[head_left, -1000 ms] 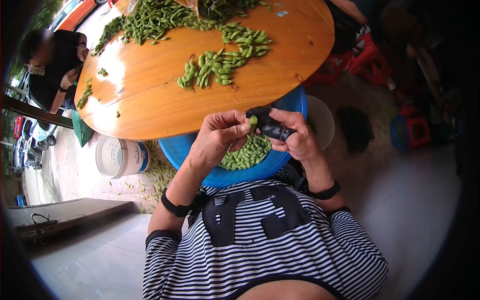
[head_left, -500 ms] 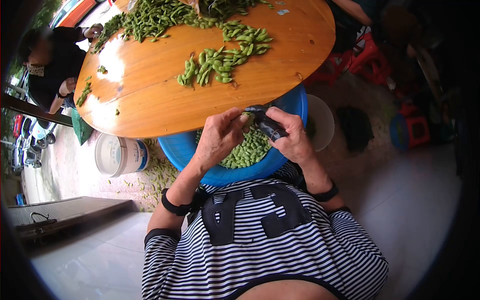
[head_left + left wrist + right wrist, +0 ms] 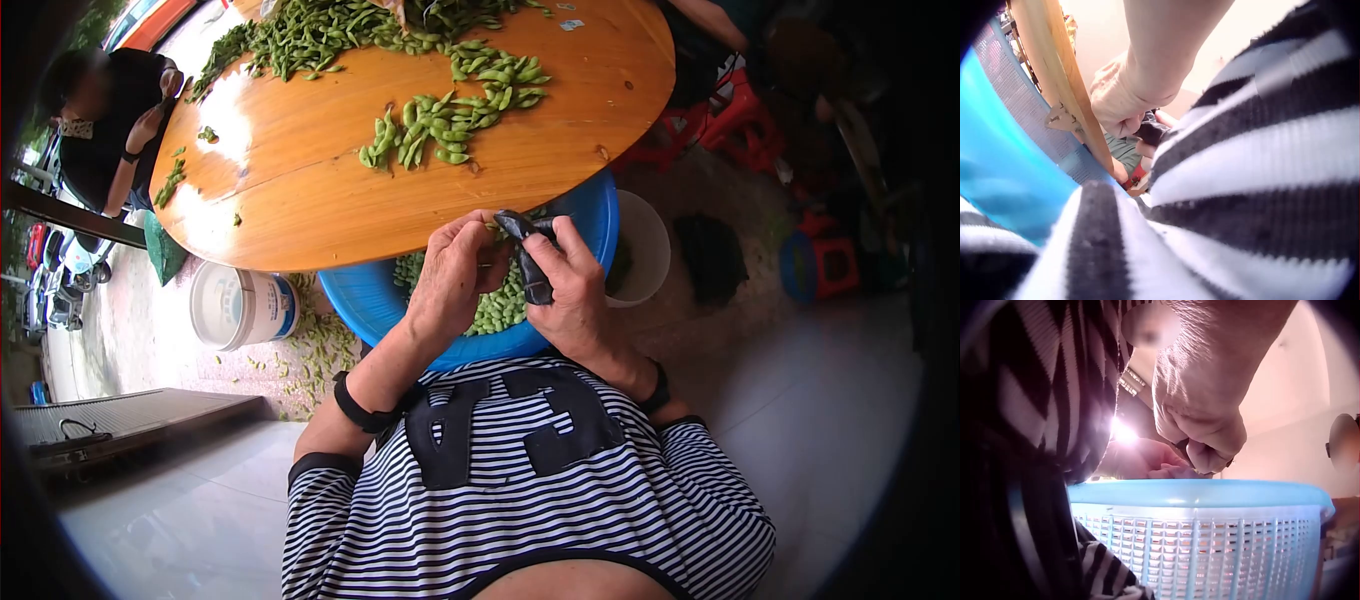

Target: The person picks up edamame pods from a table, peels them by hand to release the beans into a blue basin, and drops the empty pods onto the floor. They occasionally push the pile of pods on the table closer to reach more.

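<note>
In the head view my left hand (image 3: 452, 275) pinches a green soybean pod (image 3: 494, 229), mostly hidden by the fingers. My right hand (image 3: 572, 295) grips a shiny black two-armed tool (image 3: 533, 282) whose exact kind I cannot tell. Its upper end meets the pod at the left fingertips. Both hands work close together over a blue plastic basket (image 3: 352, 308) holding shelled green beans (image 3: 497, 314). The left wrist view shows the left hand (image 3: 1113, 94) beside the dark tool (image 3: 1149, 131). From the right wrist, the right hand (image 3: 1200, 425) appears above the basket's rim (image 3: 1210, 490).
Beyond the basket, a round wooden table (image 3: 300, 225) bears loose pods (image 3: 435, 128) and a larger heap (image 3: 330, 40). A white bucket (image 3: 222, 305) stands at left, with husks (image 3: 318, 350) on the floor. Another person (image 3: 125, 110) sits across; red stools (image 3: 745, 130) stand at right.
The right hand has turned, and the black tool now points more steeply downward. The pod, plainly visible earlier, is mostly covered by fingers. The other person reached to the table and drew back.
</note>
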A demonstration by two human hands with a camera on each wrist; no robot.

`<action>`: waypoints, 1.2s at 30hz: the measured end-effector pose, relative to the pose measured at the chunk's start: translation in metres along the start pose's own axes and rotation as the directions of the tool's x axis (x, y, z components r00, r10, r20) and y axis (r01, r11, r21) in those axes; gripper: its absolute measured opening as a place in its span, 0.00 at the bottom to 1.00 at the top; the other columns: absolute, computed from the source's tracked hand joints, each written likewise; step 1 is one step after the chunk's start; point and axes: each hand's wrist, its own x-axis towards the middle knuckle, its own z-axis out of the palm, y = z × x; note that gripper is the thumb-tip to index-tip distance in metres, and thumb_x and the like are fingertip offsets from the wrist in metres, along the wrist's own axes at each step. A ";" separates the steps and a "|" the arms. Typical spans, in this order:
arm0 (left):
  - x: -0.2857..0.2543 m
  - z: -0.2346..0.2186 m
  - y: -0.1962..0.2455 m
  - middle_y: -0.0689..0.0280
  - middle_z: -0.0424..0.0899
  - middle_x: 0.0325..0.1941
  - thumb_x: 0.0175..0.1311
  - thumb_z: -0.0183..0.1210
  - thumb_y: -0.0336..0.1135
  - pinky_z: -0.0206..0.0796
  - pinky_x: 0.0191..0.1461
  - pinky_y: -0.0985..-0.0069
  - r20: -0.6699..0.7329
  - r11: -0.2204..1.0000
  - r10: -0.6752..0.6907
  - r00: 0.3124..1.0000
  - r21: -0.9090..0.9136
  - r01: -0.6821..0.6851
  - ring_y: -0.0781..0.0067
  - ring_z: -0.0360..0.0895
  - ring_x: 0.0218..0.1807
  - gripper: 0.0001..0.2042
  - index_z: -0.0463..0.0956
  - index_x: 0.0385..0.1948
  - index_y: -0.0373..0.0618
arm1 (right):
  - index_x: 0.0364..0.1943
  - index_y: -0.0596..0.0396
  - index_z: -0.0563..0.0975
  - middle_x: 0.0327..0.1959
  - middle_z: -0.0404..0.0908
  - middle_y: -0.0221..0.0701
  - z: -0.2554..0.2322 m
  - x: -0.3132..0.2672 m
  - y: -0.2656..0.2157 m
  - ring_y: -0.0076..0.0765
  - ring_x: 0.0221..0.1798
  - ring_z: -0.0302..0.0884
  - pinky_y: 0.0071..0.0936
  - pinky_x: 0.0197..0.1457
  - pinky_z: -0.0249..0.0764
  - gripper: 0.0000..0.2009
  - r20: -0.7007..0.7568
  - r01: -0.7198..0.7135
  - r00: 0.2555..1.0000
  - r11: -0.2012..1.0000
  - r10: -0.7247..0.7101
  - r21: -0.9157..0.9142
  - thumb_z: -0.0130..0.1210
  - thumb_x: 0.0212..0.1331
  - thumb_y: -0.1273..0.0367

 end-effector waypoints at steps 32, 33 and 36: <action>0.053 -0.039 0.060 0.57 0.79 0.36 0.57 0.56 0.24 0.71 0.41 0.64 0.267 -0.245 0.566 0.780 0.958 -0.150 0.53 0.78 0.37 0.06 0.80 0.35 0.40 | 0.42 0.65 0.72 0.37 0.76 0.49 -0.096 -0.012 0.053 0.58 0.43 0.74 0.39 0.44 0.70 0.17 -0.279 -0.403 0.908 0.837 0.313 -0.372 0.49 0.42 0.85; 0.056 -0.040 0.061 0.57 0.78 0.37 0.54 0.56 0.24 0.69 0.43 0.60 0.279 -0.216 0.550 0.787 0.958 -0.189 0.51 0.77 0.39 0.07 0.80 0.34 0.42 | 0.41 0.65 0.72 0.36 0.76 0.49 -0.091 -0.010 0.051 0.59 0.42 0.74 0.39 0.43 0.70 0.16 -0.253 -0.377 0.919 0.860 0.301 -0.345 0.50 0.43 0.84; 0.055 -0.037 0.060 0.56 0.78 0.36 0.52 0.56 0.22 0.69 0.43 0.60 0.261 -0.229 0.534 0.804 0.960 -0.159 0.48 0.76 0.39 0.10 0.79 0.37 0.42 | 0.37 0.64 0.73 0.31 0.76 0.46 -0.072 0.001 0.044 0.56 0.35 0.75 0.37 0.38 0.70 0.13 -0.199 -0.225 0.963 0.945 0.179 -0.236 0.51 0.43 0.83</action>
